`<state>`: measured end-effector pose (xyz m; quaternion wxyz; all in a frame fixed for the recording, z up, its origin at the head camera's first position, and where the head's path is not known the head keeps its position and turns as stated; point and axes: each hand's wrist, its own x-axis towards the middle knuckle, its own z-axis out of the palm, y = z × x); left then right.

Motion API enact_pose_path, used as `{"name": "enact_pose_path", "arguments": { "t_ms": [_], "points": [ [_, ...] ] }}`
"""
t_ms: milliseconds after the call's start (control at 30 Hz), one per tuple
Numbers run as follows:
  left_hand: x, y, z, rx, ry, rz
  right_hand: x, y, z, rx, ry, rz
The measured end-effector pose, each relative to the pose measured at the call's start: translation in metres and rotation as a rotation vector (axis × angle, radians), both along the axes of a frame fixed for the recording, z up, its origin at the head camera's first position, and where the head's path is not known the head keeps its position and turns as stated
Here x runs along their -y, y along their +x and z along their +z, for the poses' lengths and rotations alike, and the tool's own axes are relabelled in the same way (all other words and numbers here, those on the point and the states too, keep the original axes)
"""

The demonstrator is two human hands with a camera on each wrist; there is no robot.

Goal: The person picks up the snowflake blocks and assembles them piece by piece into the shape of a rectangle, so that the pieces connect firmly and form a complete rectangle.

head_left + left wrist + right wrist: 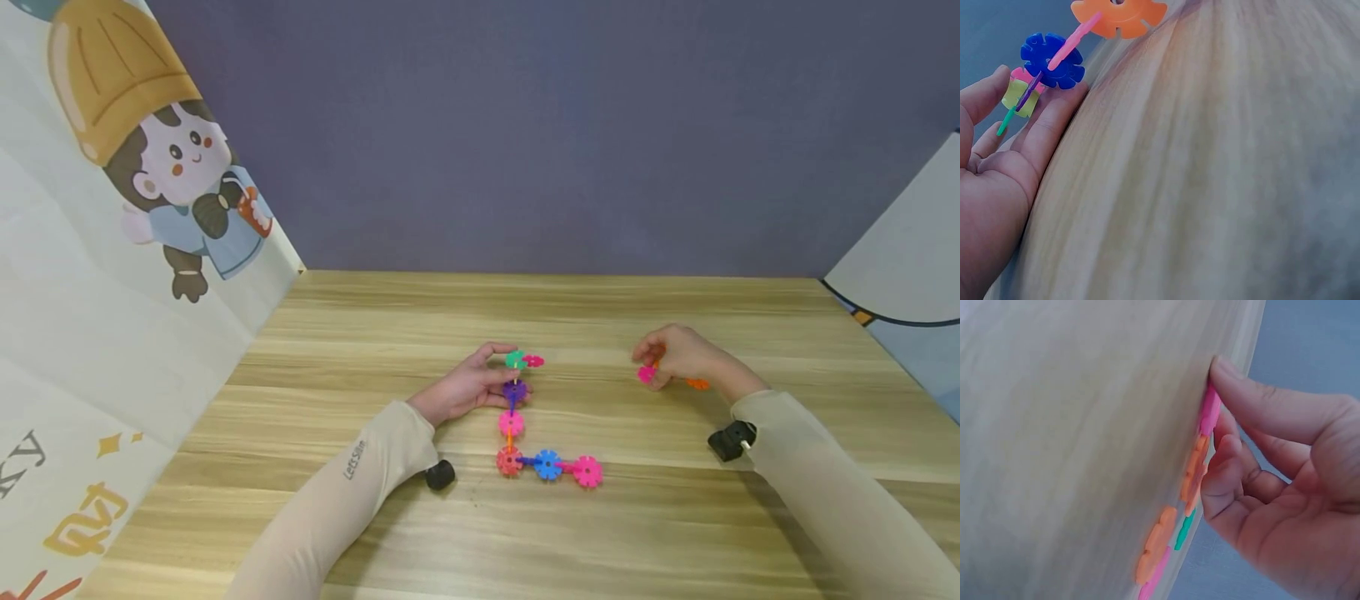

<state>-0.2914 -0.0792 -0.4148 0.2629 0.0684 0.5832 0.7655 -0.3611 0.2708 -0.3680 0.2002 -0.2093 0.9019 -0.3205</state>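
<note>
An L-shaped chain of notched plastic snowflake discs lies on the table, with discs linked flat and on edge by turns. Its corner is a red disc (509,461); a blue disc (548,465) and a pink disc (588,472) extend right. My left hand (468,385) holds the far end, thumb and fingers around the green disc (515,360) and the purple disc (514,392). The left wrist view shows the thumb beside a yellow-green disc (1021,97). Farther right, my right hand (681,354) pinches a pink disc (1210,411) near the tabletop.
Loose orange discs (1159,545) lie under and beside the right hand, with a green piece (1185,530) and another pink piece (1155,575). A grey-blue panel (555,142) rises behind the wooden table (637,542). A printed cloth (75,275) hangs at the left.
</note>
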Motion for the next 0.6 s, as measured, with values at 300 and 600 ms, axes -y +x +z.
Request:
{"name": "enact_pose_path", "arguments": {
  "t_ms": [300, 600],
  "points": [
    [0.000, 0.003, 0.002, 0.005, -0.006, 0.003, -0.002, 0.007, 0.003, -0.062, 0.077, -0.022],
    [0.001, 0.005, 0.002, 0.009, -0.003, -0.004, -0.009, 0.011, 0.006, -0.048, 0.049, -0.014]
  ]
}}
